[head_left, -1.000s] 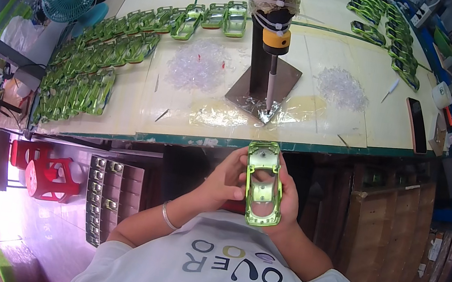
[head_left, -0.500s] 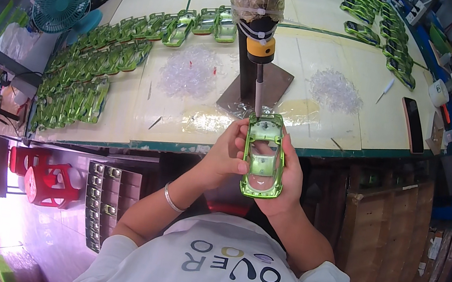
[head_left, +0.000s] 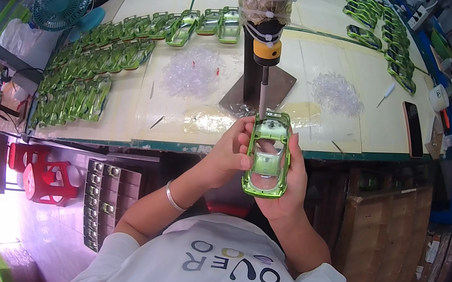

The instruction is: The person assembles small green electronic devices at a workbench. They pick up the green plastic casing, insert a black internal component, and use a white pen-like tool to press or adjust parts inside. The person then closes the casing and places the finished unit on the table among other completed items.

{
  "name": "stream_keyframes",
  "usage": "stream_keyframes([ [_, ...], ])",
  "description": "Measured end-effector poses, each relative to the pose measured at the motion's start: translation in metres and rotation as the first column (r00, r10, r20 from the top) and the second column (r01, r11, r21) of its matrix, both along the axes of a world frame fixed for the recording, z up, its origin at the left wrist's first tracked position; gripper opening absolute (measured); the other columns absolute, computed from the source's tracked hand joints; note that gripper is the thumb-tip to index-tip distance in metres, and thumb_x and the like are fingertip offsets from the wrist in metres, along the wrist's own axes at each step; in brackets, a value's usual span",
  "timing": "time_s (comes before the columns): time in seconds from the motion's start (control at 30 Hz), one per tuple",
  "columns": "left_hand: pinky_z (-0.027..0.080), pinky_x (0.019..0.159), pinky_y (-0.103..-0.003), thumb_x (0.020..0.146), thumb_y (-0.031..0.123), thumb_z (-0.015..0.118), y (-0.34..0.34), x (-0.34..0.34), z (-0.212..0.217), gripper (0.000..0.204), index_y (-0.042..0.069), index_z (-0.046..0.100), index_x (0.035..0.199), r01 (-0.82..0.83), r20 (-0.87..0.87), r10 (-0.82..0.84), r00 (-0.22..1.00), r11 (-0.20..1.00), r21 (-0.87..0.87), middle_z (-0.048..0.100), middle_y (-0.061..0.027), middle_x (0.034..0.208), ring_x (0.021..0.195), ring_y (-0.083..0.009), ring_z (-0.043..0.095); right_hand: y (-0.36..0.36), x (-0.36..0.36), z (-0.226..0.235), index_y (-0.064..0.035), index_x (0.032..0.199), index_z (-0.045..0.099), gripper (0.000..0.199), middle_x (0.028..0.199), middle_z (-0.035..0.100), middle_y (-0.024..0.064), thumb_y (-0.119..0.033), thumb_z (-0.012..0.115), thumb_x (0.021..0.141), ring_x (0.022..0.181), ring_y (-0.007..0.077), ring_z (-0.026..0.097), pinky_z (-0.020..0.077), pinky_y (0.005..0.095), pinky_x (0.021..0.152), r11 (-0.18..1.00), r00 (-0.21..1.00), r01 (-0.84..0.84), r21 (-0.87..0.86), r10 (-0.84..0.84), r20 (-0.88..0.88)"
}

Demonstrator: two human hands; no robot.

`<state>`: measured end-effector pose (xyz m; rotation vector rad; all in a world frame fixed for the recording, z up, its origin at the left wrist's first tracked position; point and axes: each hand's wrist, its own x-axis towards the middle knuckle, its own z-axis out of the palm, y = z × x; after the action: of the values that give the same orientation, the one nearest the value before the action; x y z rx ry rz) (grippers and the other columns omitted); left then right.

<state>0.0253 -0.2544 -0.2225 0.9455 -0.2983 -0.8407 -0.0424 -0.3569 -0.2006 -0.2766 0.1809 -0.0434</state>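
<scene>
A person seen from above holds a shiny green toy car body (head_left: 269,154) in both hands, just in front of the near edge of a long pale tabletop (head_left: 123,105). The left hand (head_left: 230,151) wraps its side from the left, its grip closed on the shell with the thumb pressed against the rim. The right hand (head_left: 290,185) cups it from the right and beneath, its grip also closed on the shell. The shell is held lengthwise, open underside facing up, its far end raised to the tip of a suspended electric screwdriver (head_left: 266,33). That tool hangs upright above the tabletop, with a yellow collar and a thin bit (head_left: 263,90) pointing down; the bit tip meets the shell's far end. A thin bracelet (head_left: 172,197) circles the left wrist.

Under the screwdriver a dark flat plate (head_left: 246,93) lies on the tabletop. Two heaps of small clear plastic pieces (head_left: 193,72) sit either side of it. Rows of more green car bodies (head_left: 90,72) cover the left part of the tabletop, and another row (head_left: 377,38) runs along the far right. A dark phone (head_left: 412,128) lies near the right edge. A teal fan (head_left: 62,0) stands beyond the far left corner, and red stools (head_left: 36,171) stand on the floor at lower left.
</scene>
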Motion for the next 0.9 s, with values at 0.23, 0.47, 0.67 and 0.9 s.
stream_keyframes([
  [0.23,0.036,0.088,-0.026,0.048,0.037,0.08,-0.001,-0.002,0.007,0.101,0.001,0.025,0.124,-0.009,-0.023,0.009,1.0,1.0,-0.009,0.04,-0.0047,0.107,0.102,-0.0149,0.043,0.0,-0.002,0.002,0.0015,0.116,0.04,0.051,0.106,0.053,0.0174,-0.041,0.031,0.089,0.092,0.0237,0.055,0.0448,0.0325,0.08,1.0,1.0,0.009,-0.022,-0.009,0.02],
  [0.47,0.038,0.088,-0.027,0.051,0.038,0.08,0.002,0.0,-0.001,0.102,0.0,0.019,0.124,0.05,-0.037,-0.05,0.998,0.999,-0.004,0.04,-0.0078,0.113,0.104,-0.0163,0.044,0.002,-0.005,0.001,-0.0033,0.114,0.042,0.048,0.1,0.055,0.0159,-0.042,0.029,0.089,0.083,0.0218,0.056,0.0458,0.0312,0.071,0.988,0.997,0.071,-0.136,-0.075,-0.029],
  [0.67,0.036,0.091,-0.032,0.052,0.036,0.079,-0.002,-0.005,0.006,0.102,-0.001,0.018,0.125,0.017,0.01,-0.018,1.0,1.0,0.023,0.038,-0.0134,0.119,0.109,-0.0217,0.042,-0.003,-0.004,-0.014,-0.0047,0.11,0.045,0.05,0.082,0.056,0.0125,-0.046,0.029,0.087,0.069,0.0201,0.056,0.0459,0.0305,0.057,0.968,0.992,0.085,-0.237,-0.104,-0.068],
  [0.9,0.034,0.093,-0.035,0.055,0.036,0.078,-0.004,-0.006,0.004,0.101,0.0,0.017,0.125,0.009,0.059,-0.009,0.998,1.0,-0.003,0.037,-0.0155,0.12,0.11,-0.0253,0.041,-0.005,0.004,-0.019,-0.0082,0.11,0.045,0.048,0.078,0.055,0.0101,-0.047,0.032,0.085,0.063,0.0178,0.055,0.0434,0.027,0.044,0.976,0.974,0.132,-0.175,-0.16,-0.161],
])
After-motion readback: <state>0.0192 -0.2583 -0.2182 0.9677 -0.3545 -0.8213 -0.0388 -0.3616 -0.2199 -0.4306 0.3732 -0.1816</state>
